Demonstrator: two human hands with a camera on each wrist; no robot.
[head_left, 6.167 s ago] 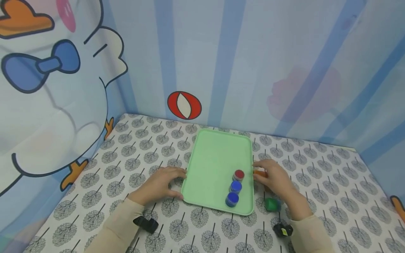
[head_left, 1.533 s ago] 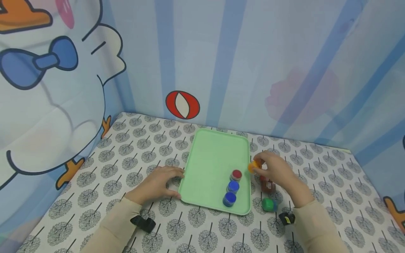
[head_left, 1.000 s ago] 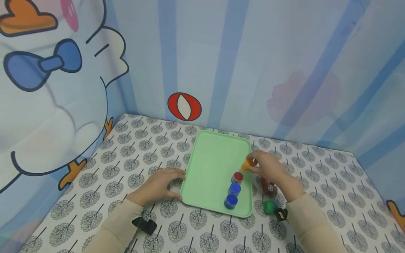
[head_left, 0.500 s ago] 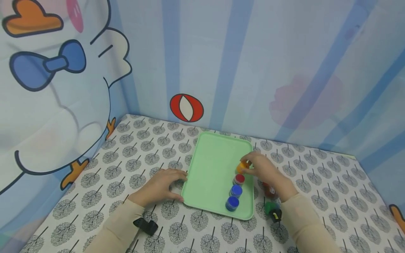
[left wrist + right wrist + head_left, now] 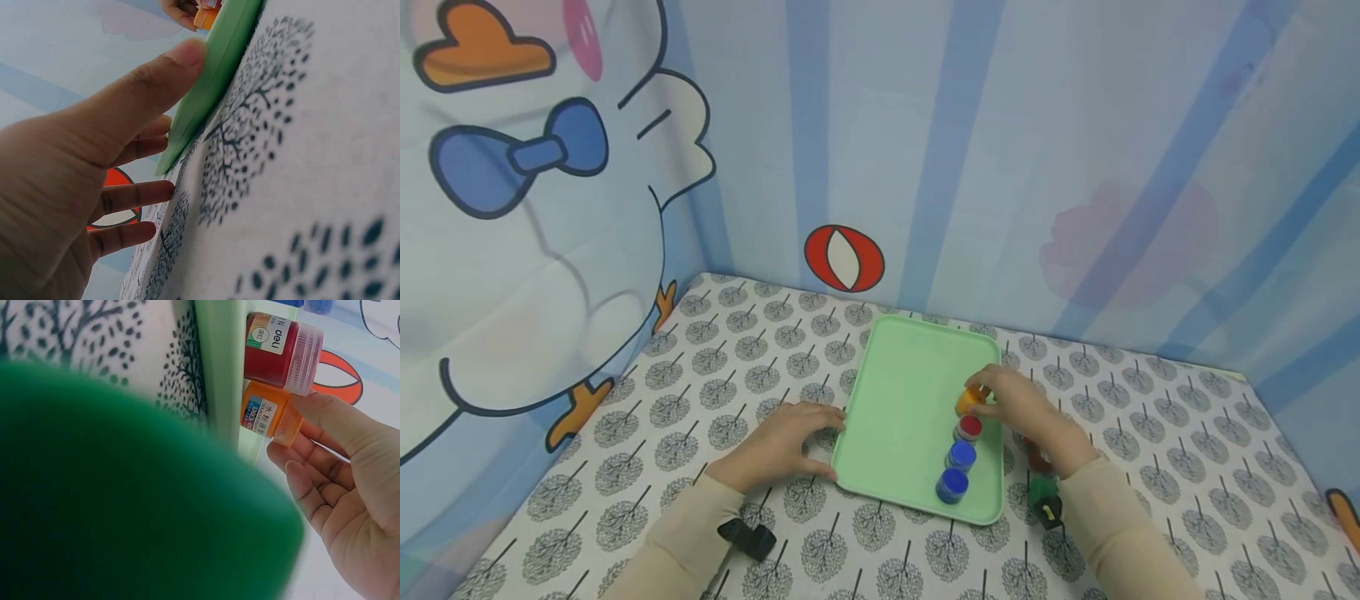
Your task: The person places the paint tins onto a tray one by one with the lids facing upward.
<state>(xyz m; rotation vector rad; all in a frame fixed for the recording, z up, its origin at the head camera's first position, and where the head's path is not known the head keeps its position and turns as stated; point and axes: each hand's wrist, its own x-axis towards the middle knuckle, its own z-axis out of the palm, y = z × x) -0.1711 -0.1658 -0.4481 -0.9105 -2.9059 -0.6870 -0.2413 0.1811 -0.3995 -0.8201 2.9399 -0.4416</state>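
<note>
My right hand [image 5: 1018,407] pinches an orange paint jar [image 5: 967,403] by its lid, with the thumb and fingertips around it. That jar stands on the light green tray [image 5: 898,392], right behind a red paint jar [image 5: 968,427]; in the right wrist view the red one [image 5: 270,355] sits close against the orange one [image 5: 257,407]. Two blue-lidded jars, the nearer one [image 5: 952,485] and the farther one [image 5: 961,456], continue the row toward the front. At the tray's left edge my left hand [image 5: 784,446] lies with fingers spread and thumb tip at the rim.
Right of the tray, partly under my right forearm, are a green-topped jar [image 5: 1042,488] and a reddish-brown jar [image 5: 1038,456]. A blurred green shape [image 5: 125,494] fills the right wrist view's lower left. A patterned cloth [image 5: 760,367] covers the table, with a printed curtain behind.
My right hand has carried the orange jar from beyond the tray's right edge leftward onto the tray, behind the red jar. My left hand has stayed at the left rim.
</note>
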